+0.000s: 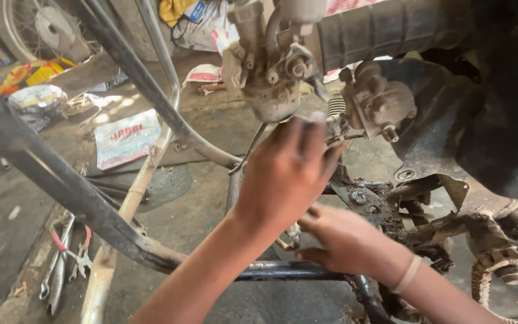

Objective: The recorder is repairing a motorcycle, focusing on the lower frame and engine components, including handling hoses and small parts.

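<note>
Keep your right hand (346,240) steady low on the grimy frame (385,216), its fingers curled round a small part I cannot make out, while your left hand (289,168) reaches up, fingers half-closed at the spring (336,108) just under the carburettor (271,72). Work by touch, gently; beyond, a flat pale printed bag (126,138) lies on the floor, with yellow wrappers (31,73) further left

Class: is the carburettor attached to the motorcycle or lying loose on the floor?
Attached: the carburettor hangs off the floor under the frame, the left hand reaching beneath it.
</note>
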